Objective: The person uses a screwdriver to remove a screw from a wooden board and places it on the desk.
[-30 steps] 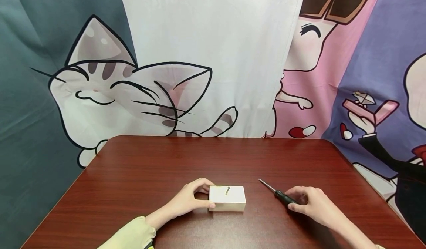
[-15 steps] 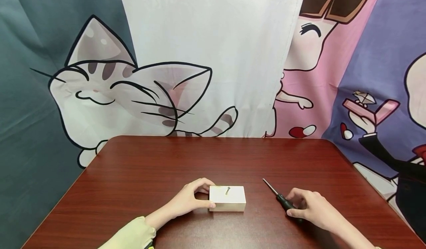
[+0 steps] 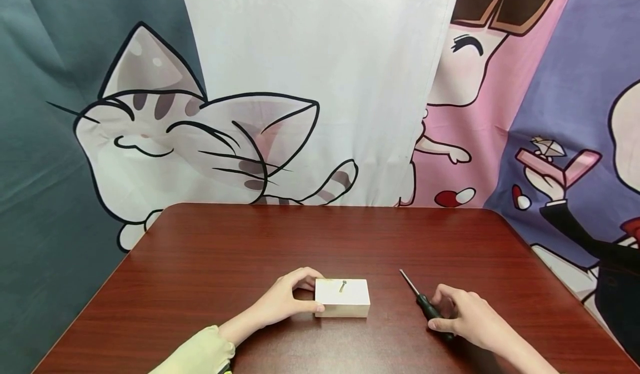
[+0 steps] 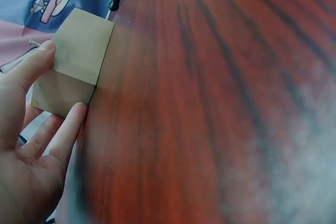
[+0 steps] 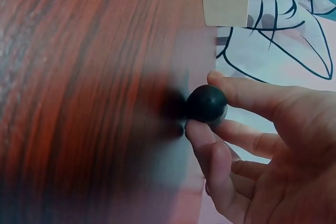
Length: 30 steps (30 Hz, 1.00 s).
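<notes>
A pale wooden block lies on the table, with a small metal screw jutting up at a slant from its top. My left hand holds the block's left end between thumb and fingers; the left wrist view shows the thumb near the screw. To the right, my right hand pinches the black handle of a screwdriver whose shaft points away and slightly left, apart from the block. In the right wrist view the handle's round end sits between thumb and fingers. Whether it touches the table I cannot tell.
The reddish-brown wooden table spans the lower view and reflects light near its front. Behind it hangs a cloth backdrop printed with a cartoon cat and figures.
The right hand and screwdriver have shifted slightly; the screwdriver's tip has swung to the right, away from the block. The left hand and block have stayed in place.
</notes>
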{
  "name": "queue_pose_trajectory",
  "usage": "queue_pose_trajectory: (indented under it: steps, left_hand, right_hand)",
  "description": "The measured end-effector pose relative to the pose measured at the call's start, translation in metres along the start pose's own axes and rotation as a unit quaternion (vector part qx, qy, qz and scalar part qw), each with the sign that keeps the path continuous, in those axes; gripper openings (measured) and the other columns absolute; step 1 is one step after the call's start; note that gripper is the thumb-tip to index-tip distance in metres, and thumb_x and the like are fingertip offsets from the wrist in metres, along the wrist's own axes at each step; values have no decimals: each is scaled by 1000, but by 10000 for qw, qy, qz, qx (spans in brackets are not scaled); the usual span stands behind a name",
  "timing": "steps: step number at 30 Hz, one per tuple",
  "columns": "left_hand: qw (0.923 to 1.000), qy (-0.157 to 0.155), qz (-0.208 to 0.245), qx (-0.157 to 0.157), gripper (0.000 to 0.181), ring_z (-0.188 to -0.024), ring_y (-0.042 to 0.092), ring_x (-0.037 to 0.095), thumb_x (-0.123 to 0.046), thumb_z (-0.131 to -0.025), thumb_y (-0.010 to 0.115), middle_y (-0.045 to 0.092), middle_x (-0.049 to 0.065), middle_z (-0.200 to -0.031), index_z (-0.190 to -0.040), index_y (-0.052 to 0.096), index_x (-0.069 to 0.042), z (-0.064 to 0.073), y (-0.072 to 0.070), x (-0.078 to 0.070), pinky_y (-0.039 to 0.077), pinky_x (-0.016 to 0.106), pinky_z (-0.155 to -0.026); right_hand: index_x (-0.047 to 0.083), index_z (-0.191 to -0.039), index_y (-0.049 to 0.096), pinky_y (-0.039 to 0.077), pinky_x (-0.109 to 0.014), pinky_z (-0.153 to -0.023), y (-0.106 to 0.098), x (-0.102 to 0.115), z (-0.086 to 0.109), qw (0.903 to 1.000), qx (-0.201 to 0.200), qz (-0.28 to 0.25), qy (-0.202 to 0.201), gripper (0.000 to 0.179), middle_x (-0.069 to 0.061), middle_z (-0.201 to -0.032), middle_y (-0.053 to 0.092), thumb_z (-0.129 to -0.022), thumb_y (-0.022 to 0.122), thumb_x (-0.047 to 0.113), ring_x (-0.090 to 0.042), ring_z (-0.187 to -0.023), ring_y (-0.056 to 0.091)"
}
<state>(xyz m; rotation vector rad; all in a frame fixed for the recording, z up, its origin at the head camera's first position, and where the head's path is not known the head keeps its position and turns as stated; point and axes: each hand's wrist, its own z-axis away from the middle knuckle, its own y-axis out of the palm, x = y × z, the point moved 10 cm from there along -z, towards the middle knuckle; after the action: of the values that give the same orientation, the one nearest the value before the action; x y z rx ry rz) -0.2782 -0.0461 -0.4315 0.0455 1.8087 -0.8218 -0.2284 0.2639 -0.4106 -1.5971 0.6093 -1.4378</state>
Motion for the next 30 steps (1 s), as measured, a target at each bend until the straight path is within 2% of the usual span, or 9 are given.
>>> queue_pose_trajectory:
  steps: [4, 9, 14, 18, 21, 25, 30]
  left_hand:
    - [10000, -17, -10, 38, 48, -103, 65, 4, -38, -78, 84, 67, -7, -114, -120, 62, -29, -1, 1, 0, 51, 25, -93]
    - [9998, 107, 53, 170, 49, -105, 66, 10, -35, -79, 83, 66, -2, -118, -122, 61, -24, -2, 2, -4, 52, 27, -94]
    - [9996, -5, 49, 267, 53, -106, 64, 6, -35, -78, 84, 64, -1, -121, -124, 61, -23, -3, 2, -6, 50, 25, -94]
    - [9981, -144, 454, 404, 57, -108, 62, 7, -28, -79, 84, 58, 3, -126, -128, 58, -15, -3, 4, -6, 55, 23, -88]
    - [9972, -103, 590, 450, 58, -112, 60, 10, -25, -80, 83, 56, 3, -129, -131, 58, -12, -4, 5, -9, 57, 23, -86]
    - [9990, 175, 326, 235, 52, -116, 62, 15, -29, -83, 81, 61, 0, -126, -128, 61, -13, -9, 1, -17, 56, 25, -90]
    - [9983, 567, -6, -153, 40, -114, 64, 19, -31, -86, 77, 66, 2, -120, -122, 66, -15, -15, -6, -30, 55, 30, -94]
  right_hand:
    - [17, -95, 60, 43, -21, -52, 0, 0, 0, 9998, 14, -169, -46, 35, 8, -72, 61, -77, 82, 38, 1, -54, 53]
    - [16, -97, 62, 44, -21, -53, -1, -1, -1, 9999, 8, -140, -57, 35, 6, -74, 62, -77, 83, 36, 2, -58, 52]
    - [12, -104, 66, 46, -21, -54, -1, -4, -1, 9997, 93, -229, 47, 38, 3, -78, 63, -78, 82, 34, 1, -61, 54]
    - [8, -115, 67, 49, -24, -49, 1, -6, -1, 9979, 277, -564, 150, 43, -2, -80, 63, -81, 80, 30, -3, -58, 54]
    - [6, -117, 67, 50, -25, -47, 2, -6, 0, 9966, 358, -723, 161, 43, -3, -79, 63, -82, 79, 28, -5, -53, 54]
    - [5, -116, 67, 50, -26, -46, 2, -6, 1, 9963, 396, -742, 158, 41, -2, -78, 64, -83, 78, 28, -6, -52, 55]
    - [5, -116, 67, 50, -25, -46, 2, -4, 1, 9963, 414, -752, 99, 41, -2, -78, 64, -84, 78, 28, -6, -50, 54]
